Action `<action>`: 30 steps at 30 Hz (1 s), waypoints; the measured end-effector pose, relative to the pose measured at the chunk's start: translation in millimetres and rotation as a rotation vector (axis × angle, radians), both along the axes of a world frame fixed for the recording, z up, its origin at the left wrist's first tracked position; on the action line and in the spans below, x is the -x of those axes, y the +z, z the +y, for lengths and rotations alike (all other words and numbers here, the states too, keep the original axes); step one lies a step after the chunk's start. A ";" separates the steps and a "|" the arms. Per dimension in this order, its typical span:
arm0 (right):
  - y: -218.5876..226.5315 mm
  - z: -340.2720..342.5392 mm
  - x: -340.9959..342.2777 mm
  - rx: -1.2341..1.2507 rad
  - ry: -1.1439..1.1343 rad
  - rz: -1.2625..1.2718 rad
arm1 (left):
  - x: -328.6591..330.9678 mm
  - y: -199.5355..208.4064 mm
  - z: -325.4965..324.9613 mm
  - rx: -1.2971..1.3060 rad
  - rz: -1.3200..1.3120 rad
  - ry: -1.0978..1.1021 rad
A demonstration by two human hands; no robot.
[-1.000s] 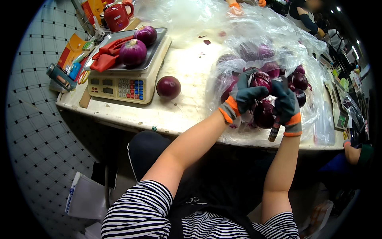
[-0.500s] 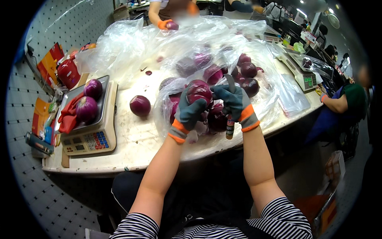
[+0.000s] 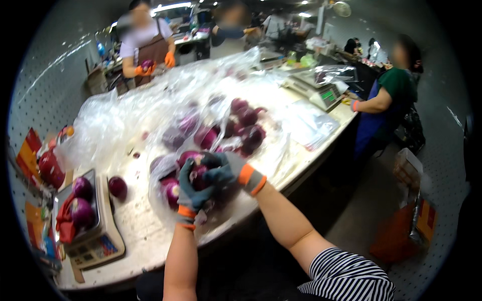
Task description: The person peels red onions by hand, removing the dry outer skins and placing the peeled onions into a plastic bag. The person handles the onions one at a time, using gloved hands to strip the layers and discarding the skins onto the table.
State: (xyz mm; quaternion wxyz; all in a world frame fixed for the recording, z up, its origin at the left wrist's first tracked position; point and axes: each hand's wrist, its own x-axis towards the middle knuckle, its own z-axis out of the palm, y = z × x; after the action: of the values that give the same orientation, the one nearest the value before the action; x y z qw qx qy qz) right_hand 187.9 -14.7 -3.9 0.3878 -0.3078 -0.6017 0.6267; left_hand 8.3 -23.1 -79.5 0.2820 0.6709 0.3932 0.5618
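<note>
My left hand (image 3: 193, 190), in a grey-blue glove with an orange cuff, curls round a red onion (image 3: 199, 175) above the near part of the table. My right hand (image 3: 225, 169), gloved alike, is closed against the right side of this onion. Motion smears its fingers, and the knife seen in it earlier does not show. Below and behind the hands, more red onions (image 3: 171, 193) lie in a clear plastic bag (image 3: 156, 200). Farther back, several red onions (image 3: 248, 116) are heaped on the plastic.
A scale (image 3: 108, 236) at the left bears two onions (image 3: 82, 212) and a red cloth (image 3: 65, 220). Beside it lies a single onion (image 3: 117, 187). Another scale (image 3: 321, 95) stands at the right. One co-worker (image 3: 153, 50) across the table holds an onion; another person (image 3: 384, 98) is at right.
The view has swung to the right and up, so the table sits lower and tilted. My right hand has closed in on the onion, and its knife has gone out of sight.
</note>
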 end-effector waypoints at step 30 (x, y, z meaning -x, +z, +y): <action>-25.0 6.3 8.0 -0.653 -0.283 -0.763 | -3.9 9.9 4.7 -0.072 0.001 -0.292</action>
State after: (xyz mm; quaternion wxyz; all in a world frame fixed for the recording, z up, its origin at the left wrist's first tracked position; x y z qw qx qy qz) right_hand 179.8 -8.4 -28.9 0.2979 -0.4556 -0.8168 0.1911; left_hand 12.2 -18.4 -69.6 0.3363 0.7310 0.2710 0.5282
